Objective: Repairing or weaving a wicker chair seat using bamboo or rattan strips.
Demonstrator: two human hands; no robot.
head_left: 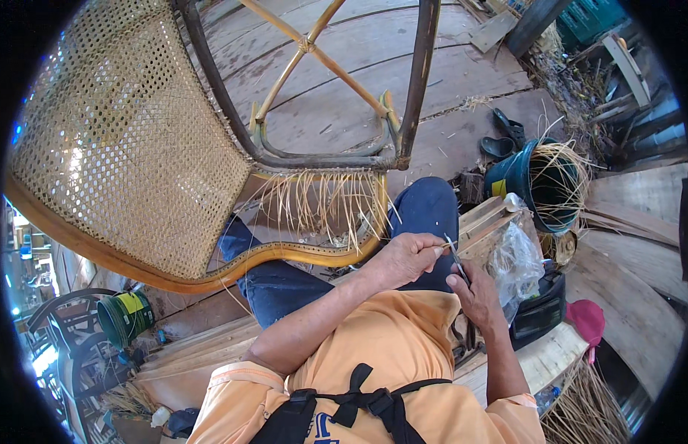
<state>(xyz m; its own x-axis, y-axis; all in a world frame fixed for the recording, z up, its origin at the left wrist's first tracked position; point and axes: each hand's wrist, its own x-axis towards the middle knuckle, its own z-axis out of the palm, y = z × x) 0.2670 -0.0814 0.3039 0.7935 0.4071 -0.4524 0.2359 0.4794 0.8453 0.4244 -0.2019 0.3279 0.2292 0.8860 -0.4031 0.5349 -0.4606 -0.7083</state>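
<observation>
My left hand point(407, 262) is closed, with thumb and fingers pinching a short, thin cane strip point(447, 246). Close beside it, my right hand point(477, 297) grips what looks like a pair of scissors point(455, 256), its slim metal blades pointing up at the strip. The blades seem to touch or cross the strip; I cannot tell which. Left of my hands leans a rattan chair frame point(284, 253) with a woven cane panel point(136, 148). Many loose cane ends point(314, 200) hang from a dark crossbar, above my legs.
A green bucket point(507, 181) with cane strips lies tipped at the right, near dark sandals point(499, 144). A clear plastic bag point(515, 259) and a pink cap point(585, 323) are on my right. Another green bucket point(125, 318) stands at the left. Wooden planks point(462, 74) form the floor.
</observation>
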